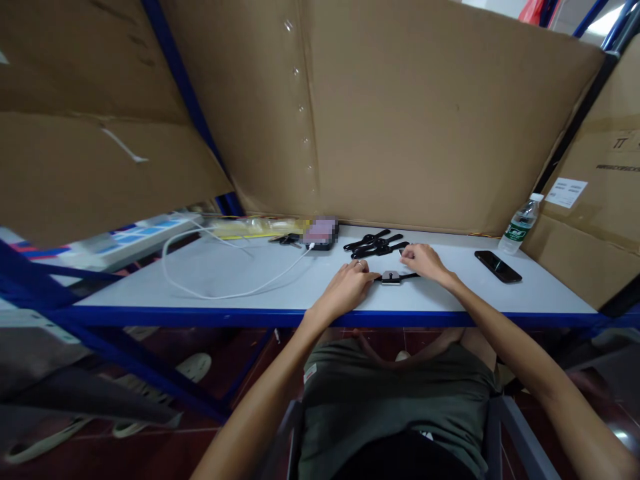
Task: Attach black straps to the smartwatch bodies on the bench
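A small watch body with a black strap (391,277) lies on the pale tabletop (240,277) between my two hands. My left hand (350,283) rests palm down just left of it, fingers curled, fingertips touching the strap end. My right hand (424,260) lies to the right, fingers bent and pinching the other strap end. Just beyond my hands sits a small pile of loose black watch straps (376,244).
A black phone (498,266) lies to the right, and a water bottle (520,225) stands by cardboard boxes at the far right. A white cable (210,283) loops over the left of the table to a blurred device (321,233). Cardboard walls stand behind; a blue table edge runs in front.
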{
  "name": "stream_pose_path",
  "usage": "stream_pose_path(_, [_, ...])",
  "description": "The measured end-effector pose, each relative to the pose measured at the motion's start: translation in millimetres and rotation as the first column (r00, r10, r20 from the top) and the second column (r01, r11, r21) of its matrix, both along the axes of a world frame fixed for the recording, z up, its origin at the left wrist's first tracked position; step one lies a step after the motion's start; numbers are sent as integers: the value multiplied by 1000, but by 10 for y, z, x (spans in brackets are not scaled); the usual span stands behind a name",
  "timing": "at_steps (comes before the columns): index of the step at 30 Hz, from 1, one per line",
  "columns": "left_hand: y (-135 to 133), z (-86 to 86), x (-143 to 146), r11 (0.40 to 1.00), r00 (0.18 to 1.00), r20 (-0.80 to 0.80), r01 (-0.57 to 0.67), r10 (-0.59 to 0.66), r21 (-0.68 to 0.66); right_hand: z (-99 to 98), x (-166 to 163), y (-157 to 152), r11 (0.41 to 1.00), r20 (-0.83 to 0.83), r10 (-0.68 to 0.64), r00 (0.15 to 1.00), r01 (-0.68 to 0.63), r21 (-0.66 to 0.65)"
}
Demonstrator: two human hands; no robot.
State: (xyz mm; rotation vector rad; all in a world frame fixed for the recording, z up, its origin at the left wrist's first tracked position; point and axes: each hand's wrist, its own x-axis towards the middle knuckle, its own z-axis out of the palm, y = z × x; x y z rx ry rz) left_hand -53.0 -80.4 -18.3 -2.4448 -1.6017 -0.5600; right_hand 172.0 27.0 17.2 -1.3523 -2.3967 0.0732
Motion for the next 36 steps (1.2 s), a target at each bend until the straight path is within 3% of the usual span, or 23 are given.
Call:
stream_pose_path(4, [-2,3,6,1000,1000,-12,-11,11,3,-44,-192,-3,930,-78,228,971,-241,-277])
stream_pose_path(8, [-2,1,1,1000,1000,-26,-15,15,3,-117,-254,170,863,-291,205,935,-313,-398])
stream_pose_path(10, [-3,4,-5,1000,1000,-17,-15,15,7,-118,-199,317,896,-395,91,914,-248,-367])
stream_pose_path(12, [-5,7,-11,1000,1000,-9,-8,8,8,-99,-97,473,948,-426,-38,904,-101,-300])
stream_pose_path(17, [-2,-18,-25,1000,1000,17,-2,2,14,-71,168,652,962,-181,-191,965,148,-229])
stream_pose_path(19, [4,-37,-32,1000,1000,29,-7,6,26,-80,203,619,970,-92,-218,972,205,-128])
stream_pose_path(23, [13,-58,-51,999,1000,29,-10,9,33,-132,119,533,985,-9,-108,994,108,134])
stream_pose_path(30, [21,-79,-94,1000,1000,-10,-8,8,16,-273,-46,539,992,82,90,993,-96,78])
stream_pose_path(36, [38,-115,-127,1000,1000,-12,-14,15,20,-245,280,563,992,86,87,993,-94,87])
